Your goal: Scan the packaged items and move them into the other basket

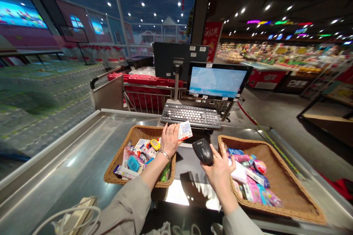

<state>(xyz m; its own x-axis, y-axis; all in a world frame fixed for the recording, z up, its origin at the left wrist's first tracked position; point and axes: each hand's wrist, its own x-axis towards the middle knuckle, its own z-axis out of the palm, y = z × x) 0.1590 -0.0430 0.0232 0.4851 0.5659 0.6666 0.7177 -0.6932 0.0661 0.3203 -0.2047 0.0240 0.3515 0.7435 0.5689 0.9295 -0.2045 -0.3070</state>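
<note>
The left hand (170, 138) pinched a small packet (184, 131) over the counter (82, 154), just below the keyboard (191, 115), while the right hand (219, 169) was closed around a black scanner (202, 150) between the two baskets (138, 132) (289, 183) of goods.

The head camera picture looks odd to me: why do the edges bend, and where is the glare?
Head view: a wide lens bows the counter edges and ceiling lines; the left side smears into blur. Glare sits on the steel beside the left basket and on the bright screen. The left hand with its packet and the right hand with the scanner stay sharp.
</note>
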